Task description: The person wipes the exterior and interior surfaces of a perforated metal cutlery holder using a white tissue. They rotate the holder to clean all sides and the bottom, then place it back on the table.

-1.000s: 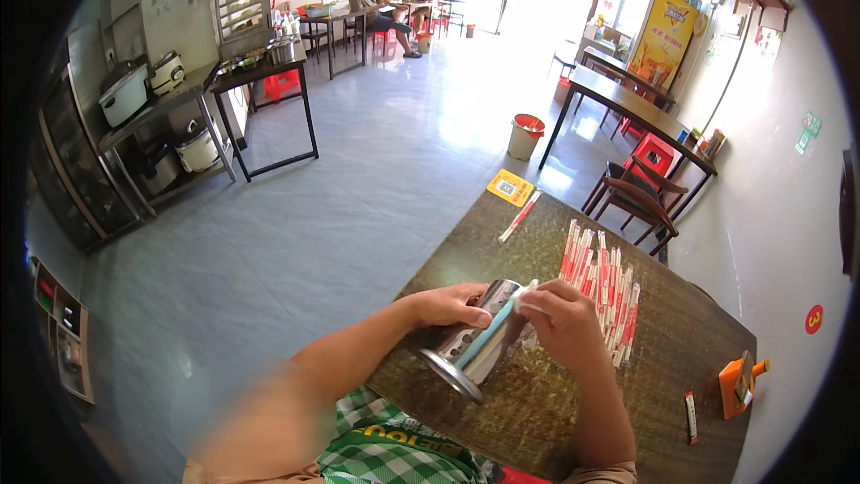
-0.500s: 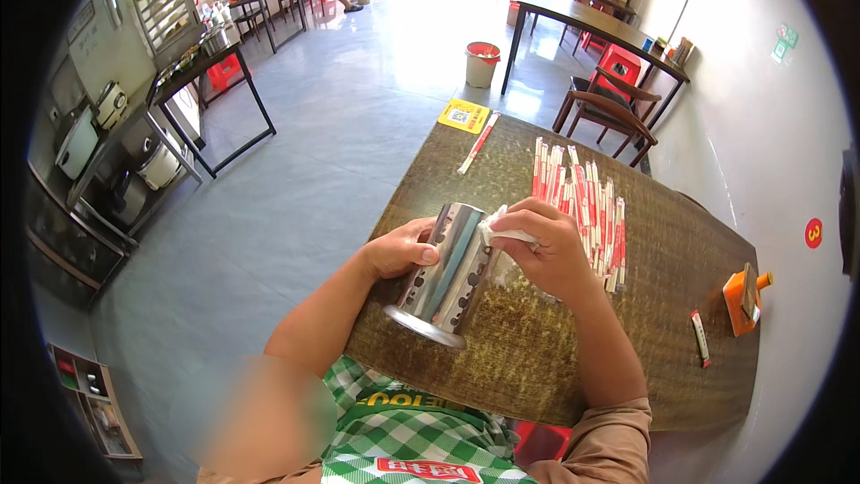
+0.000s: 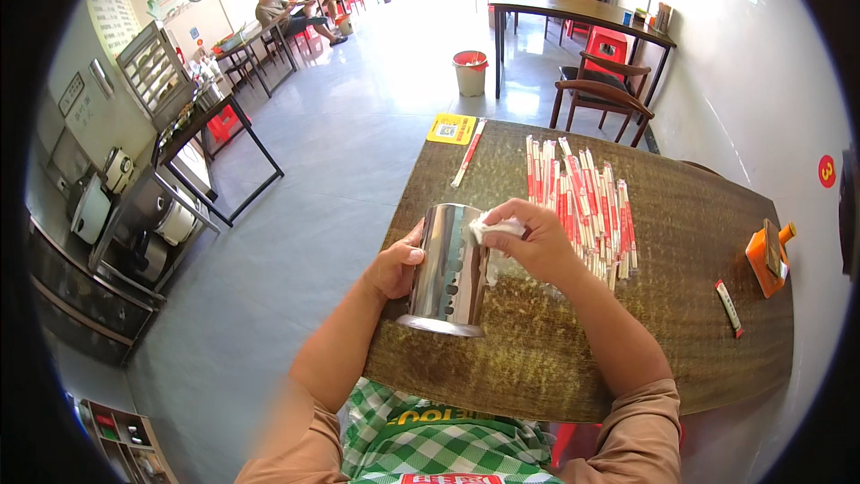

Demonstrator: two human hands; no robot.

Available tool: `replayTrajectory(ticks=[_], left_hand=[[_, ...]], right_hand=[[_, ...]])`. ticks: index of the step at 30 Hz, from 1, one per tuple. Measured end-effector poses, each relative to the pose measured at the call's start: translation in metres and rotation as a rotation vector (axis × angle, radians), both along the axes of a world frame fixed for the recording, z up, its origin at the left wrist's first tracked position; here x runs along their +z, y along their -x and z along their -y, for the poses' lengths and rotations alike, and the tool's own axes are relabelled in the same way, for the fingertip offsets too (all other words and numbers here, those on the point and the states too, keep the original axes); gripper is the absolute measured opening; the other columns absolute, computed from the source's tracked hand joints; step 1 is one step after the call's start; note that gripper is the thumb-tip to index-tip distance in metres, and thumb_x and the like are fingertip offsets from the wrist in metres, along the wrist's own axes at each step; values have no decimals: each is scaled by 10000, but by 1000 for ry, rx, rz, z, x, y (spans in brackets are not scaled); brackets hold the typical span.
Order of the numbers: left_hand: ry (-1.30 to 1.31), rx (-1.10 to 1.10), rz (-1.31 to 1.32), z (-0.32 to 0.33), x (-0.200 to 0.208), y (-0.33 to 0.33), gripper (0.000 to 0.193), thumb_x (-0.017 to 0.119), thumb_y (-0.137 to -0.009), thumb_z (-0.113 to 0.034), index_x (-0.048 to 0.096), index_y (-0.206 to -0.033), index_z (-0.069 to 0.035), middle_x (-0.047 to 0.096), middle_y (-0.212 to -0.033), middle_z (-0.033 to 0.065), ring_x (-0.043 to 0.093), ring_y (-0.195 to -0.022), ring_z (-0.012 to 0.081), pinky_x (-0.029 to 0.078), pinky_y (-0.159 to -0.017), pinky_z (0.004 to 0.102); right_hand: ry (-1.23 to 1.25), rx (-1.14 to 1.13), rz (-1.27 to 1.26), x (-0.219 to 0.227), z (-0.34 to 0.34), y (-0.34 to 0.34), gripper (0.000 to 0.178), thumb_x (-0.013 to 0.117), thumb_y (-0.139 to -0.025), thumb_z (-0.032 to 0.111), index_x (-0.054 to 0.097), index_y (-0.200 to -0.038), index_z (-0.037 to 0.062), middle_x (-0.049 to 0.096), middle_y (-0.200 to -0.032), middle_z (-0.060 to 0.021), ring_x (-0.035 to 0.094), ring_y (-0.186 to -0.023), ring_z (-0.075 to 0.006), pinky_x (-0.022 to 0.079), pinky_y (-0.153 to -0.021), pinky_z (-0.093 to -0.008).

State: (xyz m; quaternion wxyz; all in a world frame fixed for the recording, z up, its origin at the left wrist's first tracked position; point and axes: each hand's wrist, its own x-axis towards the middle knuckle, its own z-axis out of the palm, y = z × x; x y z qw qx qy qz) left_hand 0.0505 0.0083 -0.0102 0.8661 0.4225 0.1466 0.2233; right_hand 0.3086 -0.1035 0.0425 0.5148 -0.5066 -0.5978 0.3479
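My left hand (image 3: 396, 266) is wrapped round the left side of a shiny stainless-steel utensil holder (image 3: 439, 269), a cylinder with rows of holes and a wide rim at its lower end. The holder tilts a little over the front left of the brown table (image 3: 537, 350). Pinched in my right hand (image 3: 535, 246) is a crumpled white tissue (image 3: 494, 229), pressed against the holder's upper right side. Just beyond that hand lies a spread pile of paper-wrapped chopsticks (image 3: 587, 202) in red and white. Another wrapped pair (image 3: 468, 152) rests apart, near the far left edge.
A yellow card (image 3: 451, 129) lies at the table's far left corner. On the right are an orange container (image 3: 766, 260) and a small wrapped packet (image 3: 728, 308). Beyond the table stand a bin (image 3: 470, 76) and a wooden chair (image 3: 602, 99). People sit far back left.
The holder has come more upright and turned slightly in my left hand. My right hand still holds the tissue on its upper side. The whole view has shifted a little.
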Motion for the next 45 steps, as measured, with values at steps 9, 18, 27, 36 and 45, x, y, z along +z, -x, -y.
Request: replayTrajectory(ticks=[9, 18, 27, 36, 45], left_hand=[[-94, 10, -99, 0, -4, 3, 1021, 862, -889, -502, 339, -1653, -72, 629, -1431, 142, 671, -1252, 212, 587, -1049, 410], [-15, 0, -52, 9, 16, -3, 963, 863, -875, -483, 414, -1582, -7, 683, -1308, 166, 751, -1096, 235, 673, -904, 384], [-33, -73, -33, -7, -22, 2, 815, 834, -888, -576, 627, -1386, 35, 766, -1213, 167, 779, -1017, 228, 658, -890, 383], [-82, -40, -50, -3, -10, 1, 781, 806, -931, -516, 581, -1454, 18, 733, -1301, 144, 738, -1125, 200, 608, -980, 377], [-271, -96, -50, -2, -7, -6, 1163, 872, -884, -549, 226, -1717, -59, 475, -1558, 130, 524, -1399, 221, 518, -1114, 405]], right_hand=[[-322, 21, 290, 2, 4, 23, 195, 879, -904, 95, 787, -1073, 62, 750, -1042, -73, 743, -979, -222, 593, -843, -345], [-440, 338, 449, 21, 30, 51, 225, 849, -873, 40, 808, -1089, 91, 770, -1070, -93, 780, -965, -270, 655, -841, -395], [-432, -88, 445, 8, 9, 26, 272, 895, -860, 33, 770, -1100, 59, 741, -1030, -99, 762, -944, -260, 611, -785, -376], [-524, -54, 454, 21, 17, 40, 271, 885, -862, 5, 776, -1103, 67, 714, -1018, -101, 750, -936, -274, 604, -773, -372], [-513, -105, 485, 20, 19, 50, 216, 846, -904, 55, 776, -1108, 63, 727, -1052, -120, 753, -942, -304, 619, -790, -411]])
